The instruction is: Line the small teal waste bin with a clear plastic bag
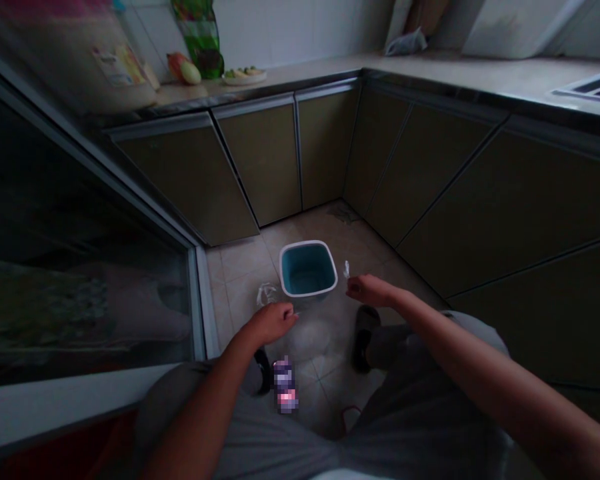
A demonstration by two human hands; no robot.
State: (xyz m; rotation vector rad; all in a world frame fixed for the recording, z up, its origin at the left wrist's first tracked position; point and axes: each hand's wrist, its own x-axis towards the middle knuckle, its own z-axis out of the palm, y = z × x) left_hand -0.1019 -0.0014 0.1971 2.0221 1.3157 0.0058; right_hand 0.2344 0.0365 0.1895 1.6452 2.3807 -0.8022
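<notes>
A small bin (307, 295) with a white rim and teal inside stands upright on the tiled floor. My left hand (273, 320) is just in front of its near left corner, fingers closed in a pinch on a thin clear plastic bag (267, 292). To the right of the bin, my right hand (370, 291) is also closed, and a crumpled tip of clear plastic sticks up from it. The bag's see-through film hangs faintly between the two hands; its edges are hard to make out.
Cupboards (257, 160) run round the corner under a counter (320, 72). On it are a green bottle (203, 40), fruit (190, 73) and a plate (244, 77). A glass sliding door (85, 220) stands at left. A blurred-out purple item (285, 385) lies between my feet.
</notes>
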